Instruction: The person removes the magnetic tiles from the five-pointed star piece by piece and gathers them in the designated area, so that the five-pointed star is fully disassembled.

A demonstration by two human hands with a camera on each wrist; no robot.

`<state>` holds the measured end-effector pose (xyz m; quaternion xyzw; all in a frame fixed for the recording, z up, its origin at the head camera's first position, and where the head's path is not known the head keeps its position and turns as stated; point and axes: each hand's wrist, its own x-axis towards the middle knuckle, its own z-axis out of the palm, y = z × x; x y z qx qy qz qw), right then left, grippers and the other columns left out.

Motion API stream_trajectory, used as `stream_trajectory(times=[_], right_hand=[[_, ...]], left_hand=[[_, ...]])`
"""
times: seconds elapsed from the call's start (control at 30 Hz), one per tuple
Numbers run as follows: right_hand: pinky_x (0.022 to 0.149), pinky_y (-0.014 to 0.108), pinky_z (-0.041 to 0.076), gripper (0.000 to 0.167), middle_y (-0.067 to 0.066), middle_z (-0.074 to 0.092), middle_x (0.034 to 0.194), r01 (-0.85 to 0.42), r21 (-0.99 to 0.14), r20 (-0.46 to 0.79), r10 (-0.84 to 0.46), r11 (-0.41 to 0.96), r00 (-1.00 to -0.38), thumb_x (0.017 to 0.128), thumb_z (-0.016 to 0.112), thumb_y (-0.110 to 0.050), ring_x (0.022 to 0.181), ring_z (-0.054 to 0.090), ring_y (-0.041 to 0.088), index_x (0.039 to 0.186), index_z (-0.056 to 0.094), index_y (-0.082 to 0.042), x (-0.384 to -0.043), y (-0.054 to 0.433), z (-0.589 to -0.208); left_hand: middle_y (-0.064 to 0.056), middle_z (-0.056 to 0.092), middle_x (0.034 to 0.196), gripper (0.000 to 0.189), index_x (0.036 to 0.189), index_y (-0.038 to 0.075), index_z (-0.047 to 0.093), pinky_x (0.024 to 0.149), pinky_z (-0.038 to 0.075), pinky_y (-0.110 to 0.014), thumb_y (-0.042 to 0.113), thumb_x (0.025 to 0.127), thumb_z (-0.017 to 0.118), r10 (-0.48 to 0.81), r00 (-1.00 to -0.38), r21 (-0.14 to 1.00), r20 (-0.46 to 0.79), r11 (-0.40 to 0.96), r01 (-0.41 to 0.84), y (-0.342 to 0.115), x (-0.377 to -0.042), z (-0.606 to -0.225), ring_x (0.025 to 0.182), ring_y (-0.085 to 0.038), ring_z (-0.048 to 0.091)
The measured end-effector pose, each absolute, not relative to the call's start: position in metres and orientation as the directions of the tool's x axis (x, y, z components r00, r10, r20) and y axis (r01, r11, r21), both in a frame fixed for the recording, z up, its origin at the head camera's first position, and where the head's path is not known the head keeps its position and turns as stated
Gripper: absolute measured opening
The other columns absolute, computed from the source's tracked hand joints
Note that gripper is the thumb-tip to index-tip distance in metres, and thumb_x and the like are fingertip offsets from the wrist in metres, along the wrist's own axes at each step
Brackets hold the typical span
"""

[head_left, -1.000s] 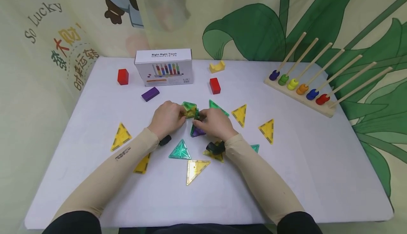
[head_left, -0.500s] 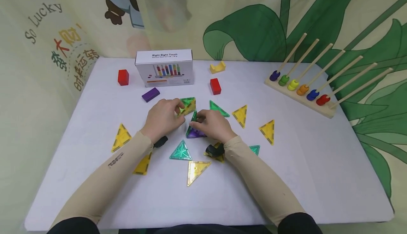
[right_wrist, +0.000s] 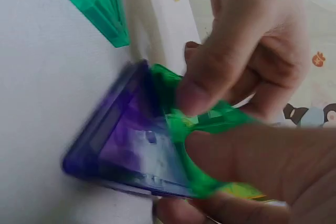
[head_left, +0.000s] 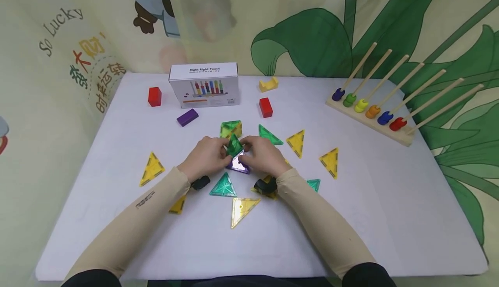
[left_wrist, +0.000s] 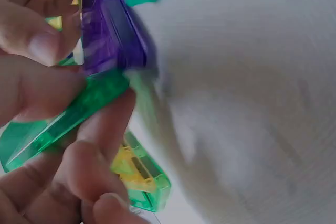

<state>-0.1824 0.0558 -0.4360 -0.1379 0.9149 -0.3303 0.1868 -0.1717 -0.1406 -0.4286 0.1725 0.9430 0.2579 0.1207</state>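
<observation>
A green triangular magnetic tile (head_left: 234, 145) and a purple triangular magnetic tile (head_left: 239, 165) meet edge to edge at an angle between my hands. My left hand (head_left: 208, 157) pinches the green tile between thumb and fingers, as the left wrist view shows. From the other side my right hand (head_left: 263, 153) grips the pair near their joint, its thumb on the front and fingertips below the purple tile (right_wrist: 131, 135). Just behind lies a green-and-yellow group of tiles (head_left: 231, 128). A teal triangular tile (head_left: 223, 186) lies on the near side.
Yellow triangular tiles (head_left: 296, 143) and a green one (head_left: 270, 134) lie scattered around the hands. At the back stand a white box (head_left: 204, 85), red blocks (head_left: 266, 107) and a yellow arch block (head_left: 268, 84). A purple block (head_left: 187, 117) lies nearby. A wooden peg rack with beads (head_left: 370, 118) stands at right.
My left hand has left the green-and-yellow group and come nearer, onto the green tile. The joined green and purple tiles have turned and tilted, now held by both hands.
</observation>
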Motion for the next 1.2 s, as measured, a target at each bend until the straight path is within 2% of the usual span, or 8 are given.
stream_trajectory(times=[0.13,0.3,0.53,0.6,0.8,1.03,1.2], right_hand=[[0.075,0.029,0.052,0.037,0.006,0.071,0.104,-0.090,-0.682,-0.269,-0.364,0.726,-0.892,0.096,0.075,-0.025,0.088,0.060,0.020,0.129,0.068,-0.010,-0.182,0.056,-0.438],[0.064,0.025,0.045,0.022,0.006,0.066,0.090,-0.060,-0.722,-0.283,-0.373,0.690,-0.884,0.097,0.074,-0.024,0.075,0.056,0.018,0.113,0.071,-0.009,-0.183,0.056,-0.437],[0.073,0.027,0.047,0.023,0.004,0.066,0.091,-0.057,-0.673,-0.324,-0.363,0.737,-0.874,0.098,0.073,-0.027,0.084,0.058,0.019,0.116,0.072,-0.012,-0.181,0.056,-0.438],[0.071,0.027,0.046,0.024,0.005,0.065,0.090,-0.052,-0.666,-0.326,-0.353,0.744,-0.877,0.098,0.073,-0.026,0.082,0.057,0.019,0.118,0.071,-0.012,-0.181,0.056,-0.439],[0.062,0.028,0.041,0.021,0.006,0.062,0.084,-0.036,-0.654,-0.330,-0.328,0.756,-0.885,0.097,0.073,-0.023,0.072,0.055,0.018,0.116,0.068,-0.015,-0.182,0.057,-0.437],[0.066,0.029,0.042,0.019,0.003,0.062,0.087,-0.083,-0.593,-0.325,-0.332,0.801,-0.885,0.093,0.077,-0.026,0.079,0.056,0.019,0.107,0.070,-0.015,-0.180,0.062,-0.436],[0.069,0.029,0.044,0.019,0.002,0.065,0.089,-0.081,-0.590,-0.340,-0.338,0.803,-0.878,0.092,0.078,-0.028,0.082,0.057,0.018,0.106,0.072,-0.015,-0.177,0.064,-0.436]], left_hand=[[-0.002,0.067,0.073,0.015,0.097,0.005,0.067,0.058,0.044,-0.026,0.018,0.092,0.074,0.362,-0.927,0.553,-0.097,0.794,0.253,-0.143,-0.168,-0.422,0.061,-0.012,0.054],[-0.003,0.068,0.076,0.016,0.095,0.007,0.064,0.060,0.044,-0.027,0.019,0.094,0.074,0.350,-0.931,0.580,-0.103,0.782,0.230,-0.148,-0.165,-0.420,0.062,-0.013,0.053],[-0.004,0.062,0.075,0.014,0.098,0.007,0.066,0.060,0.042,-0.028,0.017,0.093,0.072,0.323,-0.932,0.578,-0.167,0.798,0.173,-0.170,-0.157,-0.419,0.065,-0.016,0.052],[-0.004,0.062,0.075,0.013,0.099,0.006,0.066,0.060,0.042,-0.028,0.017,0.092,0.072,0.301,-0.936,0.569,-0.184,0.809,0.148,-0.180,-0.155,-0.419,0.065,-0.017,0.052],[-0.005,0.067,0.082,0.023,0.110,0.004,0.070,0.064,0.044,-0.028,0.021,0.094,0.073,0.242,-0.940,0.538,-0.242,0.839,0.078,-0.209,-0.153,-0.420,0.068,-0.017,0.054],[-0.010,0.074,0.093,0.035,0.124,0.006,0.067,0.061,0.048,-0.027,0.026,0.095,0.068,0.128,-0.936,0.470,-0.327,0.882,-0.044,-0.230,-0.152,-0.420,0.072,-0.020,0.061],[-0.012,0.076,0.098,0.040,0.128,0.009,0.065,0.062,0.050,-0.029,0.031,0.095,0.064,0.079,-0.925,0.383,-0.371,0.921,-0.075,-0.239,-0.151,-0.416,0.079,-0.022,0.065]])
